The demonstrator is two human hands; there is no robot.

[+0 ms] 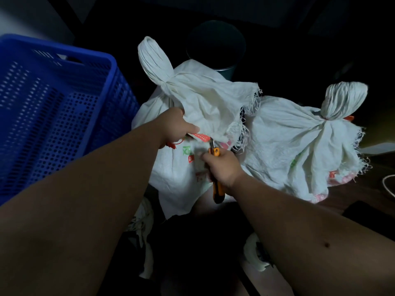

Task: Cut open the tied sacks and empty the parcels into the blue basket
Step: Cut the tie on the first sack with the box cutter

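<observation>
Two white woven sacks stand side by side, each with a bunched, tied neck. My left hand (178, 124) grips the folded-over cloth of the near sack (205, 99) just above a red tie tag (199, 136). My right hand (222, 165) holds orange-handled cutters (216, 178), whose small jaws touch the tag's end. The second sack (299, 144) leans to the right, its neck bound with an orange tie. The blue perforated basket (64, 99) stands at the left, close to my left forearm; its inside looks bare.
A dark round bin (215, 48) stands behind the near sack. A white cord (388, 186) lies on the wooden floor at the right edge. Pale cloth and my shoes show dimly below, between my arms. The room is dark.
</observation>
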